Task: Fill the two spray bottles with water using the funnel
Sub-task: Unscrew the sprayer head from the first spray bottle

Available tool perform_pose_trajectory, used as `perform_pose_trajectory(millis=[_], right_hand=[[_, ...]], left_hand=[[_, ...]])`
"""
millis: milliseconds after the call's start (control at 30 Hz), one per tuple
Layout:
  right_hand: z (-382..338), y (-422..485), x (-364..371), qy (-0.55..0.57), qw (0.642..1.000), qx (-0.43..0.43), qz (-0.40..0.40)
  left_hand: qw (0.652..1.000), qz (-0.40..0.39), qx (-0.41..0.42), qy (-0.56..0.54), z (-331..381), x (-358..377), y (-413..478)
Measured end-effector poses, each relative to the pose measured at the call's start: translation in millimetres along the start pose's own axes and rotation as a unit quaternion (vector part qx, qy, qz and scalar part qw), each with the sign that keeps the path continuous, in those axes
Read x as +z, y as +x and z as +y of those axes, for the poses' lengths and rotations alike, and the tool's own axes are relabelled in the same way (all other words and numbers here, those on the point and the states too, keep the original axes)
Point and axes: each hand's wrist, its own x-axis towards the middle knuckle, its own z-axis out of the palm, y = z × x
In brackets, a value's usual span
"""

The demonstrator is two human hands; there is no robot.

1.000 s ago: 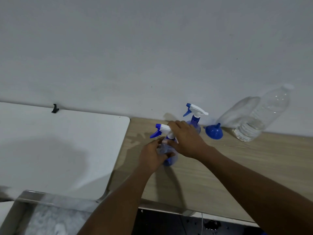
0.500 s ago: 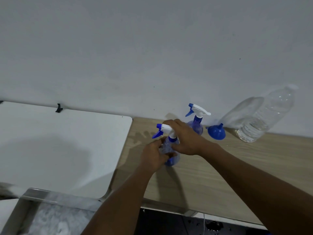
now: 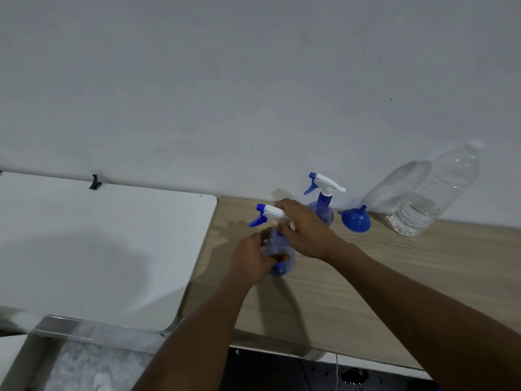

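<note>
At the centre of the frame the near spray bottle [image 3: 277,253] stands on the wooden table [image 3: 394,277]; the left hand [image 3: 251,259] is wrapped around its blue body, and the right hand [image 3: 304,230] is closed over its white trigger head [image 3: 269,212], probably at the collar. Behind it, by the wall, the second spray bottle [image 3: 322,204] stands upright with its head on. To the right lie the blue funnel [image 3: 355,219], mouth down, and a clear water bottle [image 3: 434,196], partly filled.
</note>
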Motion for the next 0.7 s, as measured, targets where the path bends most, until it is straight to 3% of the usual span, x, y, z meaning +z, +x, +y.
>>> perform_pose_trajectory(millis=[233, 500, 700], right_hand=[[-4.2, -8.0, -16.8, -0.081, 0.996, -0.003, 0.023], [-5.0, -3.7, -15.0, -0.068, 0.996, 0.006, -0.048], [-6.3, -2.6, -11.4, -0.029, 0.999, 0.019, -0.040]], left_hand=[[1.000, -0.006, -0.006, 0.004, 4.8, 4.0, -0.6], [1.000, -0.009, -0.011, 0.000, 5.5, 4.3, -1.3], [1.000, -0.010, -0.012, 0.001, 3.7, 3.6, -1.3]])
